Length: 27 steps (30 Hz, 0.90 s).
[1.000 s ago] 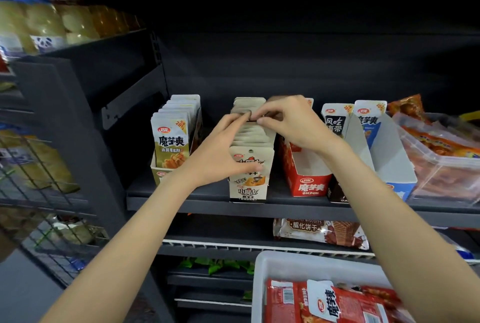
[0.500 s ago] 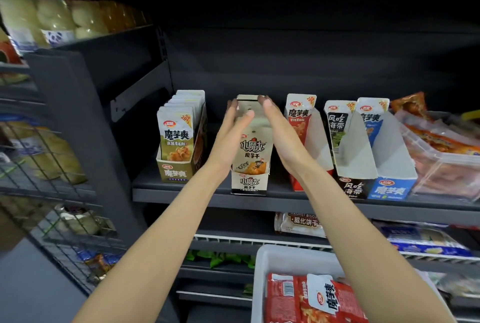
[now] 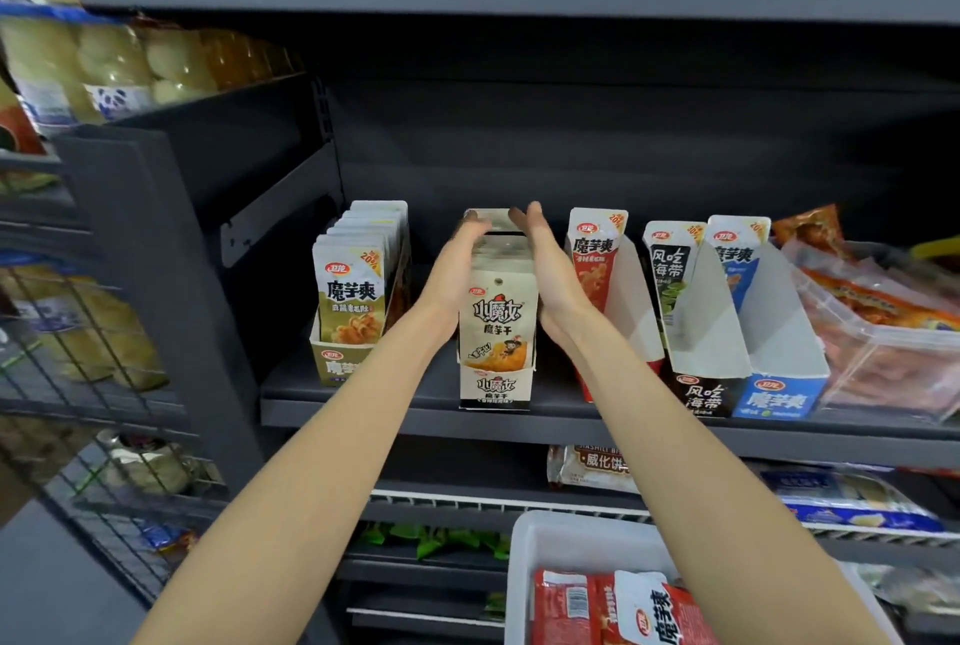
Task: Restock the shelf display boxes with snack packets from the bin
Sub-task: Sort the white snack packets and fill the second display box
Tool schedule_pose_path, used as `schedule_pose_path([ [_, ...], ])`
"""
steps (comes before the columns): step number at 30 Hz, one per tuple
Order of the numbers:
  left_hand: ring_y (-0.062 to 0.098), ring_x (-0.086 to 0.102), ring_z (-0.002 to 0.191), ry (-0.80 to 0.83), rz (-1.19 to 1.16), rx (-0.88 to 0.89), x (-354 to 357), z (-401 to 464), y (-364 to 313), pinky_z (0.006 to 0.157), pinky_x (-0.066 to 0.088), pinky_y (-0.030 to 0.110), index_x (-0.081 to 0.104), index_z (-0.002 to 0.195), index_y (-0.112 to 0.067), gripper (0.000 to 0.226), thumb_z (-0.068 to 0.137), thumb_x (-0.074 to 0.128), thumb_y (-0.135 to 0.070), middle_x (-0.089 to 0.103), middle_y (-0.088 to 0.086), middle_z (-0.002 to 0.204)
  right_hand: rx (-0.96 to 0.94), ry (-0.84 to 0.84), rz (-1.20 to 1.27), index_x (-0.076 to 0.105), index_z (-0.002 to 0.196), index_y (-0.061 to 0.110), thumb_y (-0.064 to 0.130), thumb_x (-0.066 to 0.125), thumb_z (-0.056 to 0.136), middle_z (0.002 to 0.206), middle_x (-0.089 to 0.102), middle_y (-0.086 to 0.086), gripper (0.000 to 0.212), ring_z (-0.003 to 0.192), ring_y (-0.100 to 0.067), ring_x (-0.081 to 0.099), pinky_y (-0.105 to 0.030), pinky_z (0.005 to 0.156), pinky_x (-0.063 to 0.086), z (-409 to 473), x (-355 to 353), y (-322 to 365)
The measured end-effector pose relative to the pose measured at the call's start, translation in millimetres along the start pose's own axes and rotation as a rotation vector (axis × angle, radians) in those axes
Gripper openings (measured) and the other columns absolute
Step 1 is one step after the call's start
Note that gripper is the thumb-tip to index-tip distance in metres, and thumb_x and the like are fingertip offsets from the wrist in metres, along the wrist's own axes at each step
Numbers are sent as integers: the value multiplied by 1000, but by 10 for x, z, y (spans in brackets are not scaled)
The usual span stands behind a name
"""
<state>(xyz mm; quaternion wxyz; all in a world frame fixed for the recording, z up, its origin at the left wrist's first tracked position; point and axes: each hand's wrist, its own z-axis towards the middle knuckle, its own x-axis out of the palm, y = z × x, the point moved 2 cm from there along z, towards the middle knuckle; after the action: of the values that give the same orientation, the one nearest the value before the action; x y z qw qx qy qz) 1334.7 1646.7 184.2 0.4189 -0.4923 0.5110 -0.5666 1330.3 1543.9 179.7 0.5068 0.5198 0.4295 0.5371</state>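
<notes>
A cream display box (image 3: pixel 494 387) stands on the dark shelf (image 3: pixel 395 413), filled with a row of cream snack packets (image 3: pixel 497 319). My left hand (image 3: pixel 457 265) lies flat along the left side of the row, fingers straight, fingertips at the rear packet. My right hand (image 3: pixel 548 275) presses the right side the same way. The white bin (image 3: pixel 550 540) at the bottom holds red snack packets (image 3: pixel 613 608).
An olive box of packets (image 3: pixel 353 301) stands to the left. To the right are a red box (image 3: pixel 597 275), a black box (image 3: pixel 696 332) and a blue box (image 3: pixel 774 332), mostly hollow. A clear tub (image 3: pixel 883 332) of orange packets sits far right.
Both hands went from pinching packet tops to lying flat on either side of the cream row. The view has risen and pulled back.
</notes>
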Motion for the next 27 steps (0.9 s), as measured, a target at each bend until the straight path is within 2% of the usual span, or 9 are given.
schedule_pose_path([
  [2, 13, 52, 121, -15, 37, 81, -27, -26, 24, 103, 41, 31, 44, 139, -20, 45, 96, 44, -34, 52, 0, 137, -56, -38, -53, 48, 133, 24, 52, 30, 98, 120, 60, 3, 48, 108, -9, 59, -25, 91, 47, -2, -51, -38],
  [4, 4, 51, 117, -32, 53, 157, -54, -98, 19, 103, 39, 27, 47, 133, -26, 35, 98, 42, -30, 52, -9, 132, -103, -67, -78, 50, 133, 25, 53, 29, 98, 128, 58, 6, 49, 114, -7, 55, -27, 98, 43, -17, -96, -41],
  [10, 1, 37, 130, -31, 157, 312, -152, -221, 61, 103, 31, 18, 35, 144, -25, 46, 99, 44, -28, 39, -8, 146, -142, 2, -55, 53, 120, 33, 48, 24, 101, 117, 61, 17, 38, 112, 1, 57, -21, 95, 44, -172, -125, -56],
  [15, 7, 16, 143, -48, 246, 246, -164, -149, 80, 113, 15, 28, 23, 149, -30, 55, 98, 37, -45, 19, -8, 157, -67, -5, -2, 48, 127, 34, 51, 18, 100, 99, 55, 31, 45, 92, 17, 52, -14, 89, 38, -154, -170, -117],
  [19, 3, 28, 136, -41, 154, 189, -203, -94, 61, 114, 19, 28, 30, 147, -28, 55, 97, 39, -49, 31, -10, 151, -49, -5, 11, 40, 141, 27, 55, 17, 98, 97, 53, 33, 56, 94, 14, 49, -18, 96, 34, -70, -176, -89],
  [22, 9, 41, 131, -10, 131, 84, -177, -7, 75, 112, 27, 32, 38, 144, -24, 60, 93, 40, -56, 45, -4, 144, -14, 12, 26, 59, 108, 36, 57, 21, 97, 84, 64, 24, 45, 86, 4, 59, -22, 88, 43, -42, -118, -71],
  [24, 7, 56, 114, 48, 94, 72, -113, -3, 65, 95, 41, 24, 48, 137, -21, 51, 96, 39, -50, 59, -1, 129, -8, 36, 42, 59, 87, 35, 56, 22, 98, 79, 68, 19, 43, 84, -2, 64, -26, 86, 47, -72, -36, -49],
  [25, 8, 61, 108, 71, 52, 66, -80, -7, 66, 89, 45, 23, 51, 134, -20, 48, 96, 39, -48, 63, 0, 123, -5, 46, 63, 58, 85, 34, 55, 23, 98, 77, 69, 18, 43, 82, -2, 65, -25, 83, 49, -85, -14, -54],
  [27, 12, 58, 116, 73, -7, 72, -65, 10, 91, 98, 45, 28, 46, 139, -21, 56, 92, 44, -53, 57, 3, 132, -11, 49, 71, 58, 86, 34, 53, 22, 99, 74, 70, 20, 42, 76, 1, 67, -22, 78, 50, -101, -5, -65],
])
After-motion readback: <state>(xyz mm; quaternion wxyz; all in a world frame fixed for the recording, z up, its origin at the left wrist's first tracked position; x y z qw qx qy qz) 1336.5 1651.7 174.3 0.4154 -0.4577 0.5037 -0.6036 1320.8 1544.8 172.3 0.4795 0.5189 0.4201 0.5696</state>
